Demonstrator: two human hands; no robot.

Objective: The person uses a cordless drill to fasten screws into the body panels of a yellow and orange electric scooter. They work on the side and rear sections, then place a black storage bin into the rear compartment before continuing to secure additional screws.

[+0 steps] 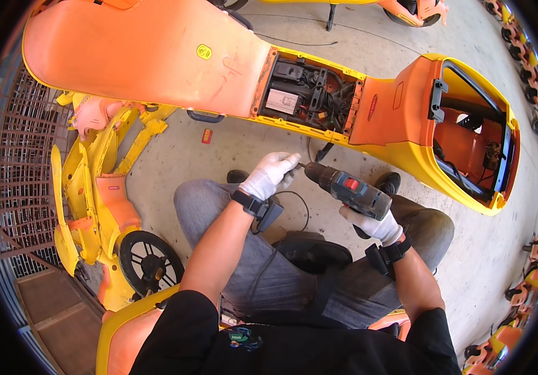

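gripping cordless drill (365, 195) in closed right hand (375, 226), pointing chuck (318, 174) toward left hand (273, 175); pinching just off chuck there, can't tell on what. facing open scooter bay (300, 130), filled with wiring (338, 100) and silver box (281, 100).

Grey floor (162, 164): red card (207, 136), yellow panels (112, 147).

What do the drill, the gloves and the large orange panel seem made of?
Drill: probably moulded plastic, dark and matte; blocky shell with a red insert.
Gloves: likely thin fabric, pale and matte, from their soft creases; weave too small to tell.
Orange panel: seemingly smooth plastic, faintly glossy, from its continuous curves and scuffs; painted metal possible.
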